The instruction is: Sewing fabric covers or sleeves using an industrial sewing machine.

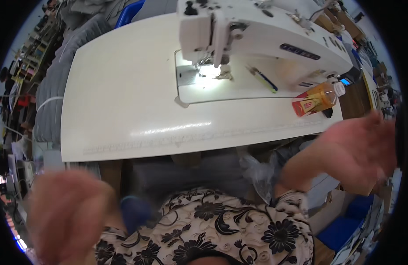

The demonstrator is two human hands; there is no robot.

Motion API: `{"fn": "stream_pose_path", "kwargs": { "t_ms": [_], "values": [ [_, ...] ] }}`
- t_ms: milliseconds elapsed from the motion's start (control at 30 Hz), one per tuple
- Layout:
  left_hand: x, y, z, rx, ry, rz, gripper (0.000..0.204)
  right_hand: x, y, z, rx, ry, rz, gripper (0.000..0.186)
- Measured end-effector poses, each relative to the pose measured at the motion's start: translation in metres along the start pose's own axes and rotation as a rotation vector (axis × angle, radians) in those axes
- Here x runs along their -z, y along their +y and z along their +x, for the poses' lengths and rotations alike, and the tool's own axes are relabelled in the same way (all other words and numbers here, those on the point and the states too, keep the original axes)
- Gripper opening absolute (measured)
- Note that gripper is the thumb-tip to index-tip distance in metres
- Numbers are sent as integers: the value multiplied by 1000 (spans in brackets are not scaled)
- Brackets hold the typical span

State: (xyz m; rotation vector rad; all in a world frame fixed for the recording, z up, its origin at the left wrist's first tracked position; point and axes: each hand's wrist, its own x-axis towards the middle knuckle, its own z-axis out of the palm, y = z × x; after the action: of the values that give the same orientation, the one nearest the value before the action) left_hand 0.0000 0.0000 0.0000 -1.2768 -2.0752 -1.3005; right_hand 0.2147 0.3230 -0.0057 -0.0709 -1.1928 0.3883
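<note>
My left hand (pixel 67 214) is raised at the lower left, off the near left corner of the white sewing table (pixel 120 88). My right hand (pixel 360 150) is up at the right, beyond the table's near right corner. Motion smears the fingers of both, so their pose does not show, and no held thing can be made out. Nearest to the right hand, a bottle of orange drink (pixel 316 99) with a white cap lies tilted on the tabletop. A white sewing machine (pixel 257 39) stands at the back, its lamp lighting the needle area.
Thread snips (pixel 262 78) with a yellow-and-blue handle lie under the machine's arm. Ruler markings (pixel 168 141) run along the table's near edge. Grey fabric (pixel 54 97) is piled at the left. Clear plastic (pixel 259 176) hangs below the front edge; blue bins (pixel 345 225) stand lower right.
</note>
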Motion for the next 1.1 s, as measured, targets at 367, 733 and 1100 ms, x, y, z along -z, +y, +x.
{"fn": "stream_pose_path", "kwargs": {
  "t_ms": [367,733,1100],
  "values": [
    [-153,-49,-21,159,-472,-308,24,81,-86,-143,-1043,-700,29,18],
    [-160,-38,-23,113,-457,-175,19,196,-23,-71,-817,-88,-663,38],
    [-162,-44,-26,56,-444,-115,17,114,104,-58,-933,-596,-645,69]
  ]
}}
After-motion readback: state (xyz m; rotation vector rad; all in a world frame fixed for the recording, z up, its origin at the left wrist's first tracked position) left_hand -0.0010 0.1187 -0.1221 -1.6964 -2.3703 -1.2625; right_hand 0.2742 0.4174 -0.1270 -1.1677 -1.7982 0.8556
